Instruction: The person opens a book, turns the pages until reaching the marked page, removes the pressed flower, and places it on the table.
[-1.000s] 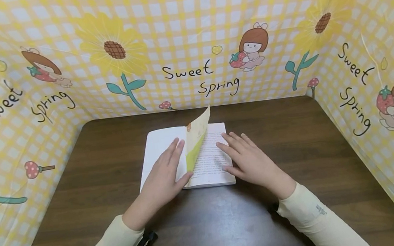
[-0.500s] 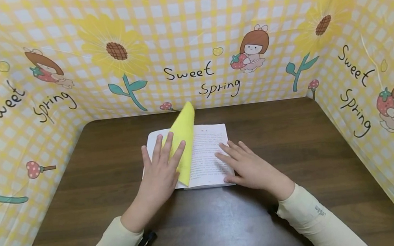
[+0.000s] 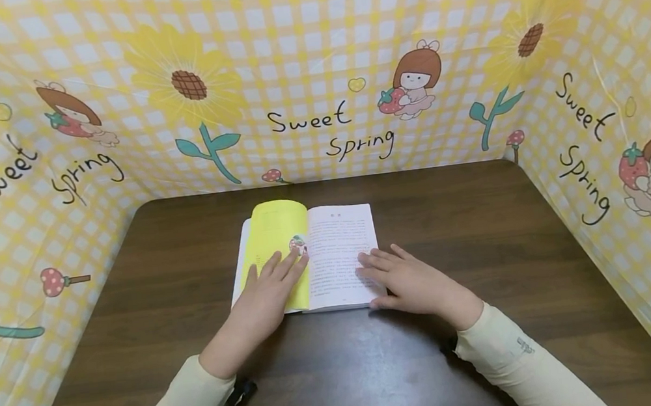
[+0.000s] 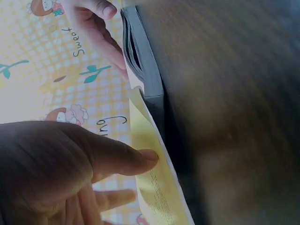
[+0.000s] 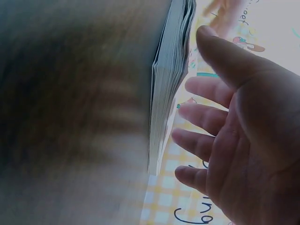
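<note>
Yellow page (image 3: pixel 272 233), raised a moment ago, now lies on the book's (image 3: pixel 337 247) left side, toward the bench's (image 3: pixel 449 201) far edge, apparently turned; left hand (image 3: pixel 261 301) and right hand (image 3: pixel 416 286) spread wide, gripping nothing.

A dark wood-grain table (image 3: pixel 468 222) fills the frame's lower middle. Yellow-and-white checked cloth (image 3: pixel 299 48), printed with sunflowers (image 3: pixel 189 85) and "Sweet Spring" lettering (image 3: pixel 360 144), spans the top and both sides.

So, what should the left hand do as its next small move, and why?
Probably the left hand should gently press the yellow page flatter: its top edge looks curved, while the white page opposite looks flatter, and the left hand lies over the yellow page's lower part.
</note>
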`<state>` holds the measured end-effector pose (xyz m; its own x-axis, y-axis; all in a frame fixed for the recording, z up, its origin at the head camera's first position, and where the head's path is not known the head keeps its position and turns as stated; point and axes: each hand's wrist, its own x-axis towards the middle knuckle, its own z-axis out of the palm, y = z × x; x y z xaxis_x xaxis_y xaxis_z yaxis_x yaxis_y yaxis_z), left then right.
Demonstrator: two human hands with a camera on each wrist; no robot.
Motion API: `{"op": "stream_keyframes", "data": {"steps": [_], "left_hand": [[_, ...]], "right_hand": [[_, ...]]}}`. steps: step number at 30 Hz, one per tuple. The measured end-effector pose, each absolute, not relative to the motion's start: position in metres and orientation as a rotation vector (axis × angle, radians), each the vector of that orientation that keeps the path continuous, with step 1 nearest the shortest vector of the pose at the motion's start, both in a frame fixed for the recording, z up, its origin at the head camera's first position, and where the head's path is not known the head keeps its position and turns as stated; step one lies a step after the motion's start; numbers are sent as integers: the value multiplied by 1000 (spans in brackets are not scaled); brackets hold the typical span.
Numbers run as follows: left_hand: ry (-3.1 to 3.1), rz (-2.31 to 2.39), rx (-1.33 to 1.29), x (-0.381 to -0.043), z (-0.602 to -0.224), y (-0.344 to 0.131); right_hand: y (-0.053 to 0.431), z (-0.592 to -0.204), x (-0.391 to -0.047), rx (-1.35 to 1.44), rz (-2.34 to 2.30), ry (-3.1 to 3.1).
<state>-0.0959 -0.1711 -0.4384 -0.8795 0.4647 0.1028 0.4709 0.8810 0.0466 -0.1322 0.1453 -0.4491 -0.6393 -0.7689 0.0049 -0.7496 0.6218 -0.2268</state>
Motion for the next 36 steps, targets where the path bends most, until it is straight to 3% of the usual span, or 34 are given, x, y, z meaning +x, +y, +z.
{"op": "stream_keyframes", "data": {"steps": [6,12,25,36], "left_hand": [[-3095,-267,-816,-98,-440,-175],[-3204,-269,-732,-100,-440,-174],[-3227,-361,-641,-100,-443,-171],[-3070,-334,-963,-98,-448,-165]], "right_hand": [[145,-450,-133,-1253,-290,2718],[146,-452,-135,-1277,-269,2720],[150,-448,-134,-1578,-81,2783],[146,-450,-138,-1642,-60,2822]]}}
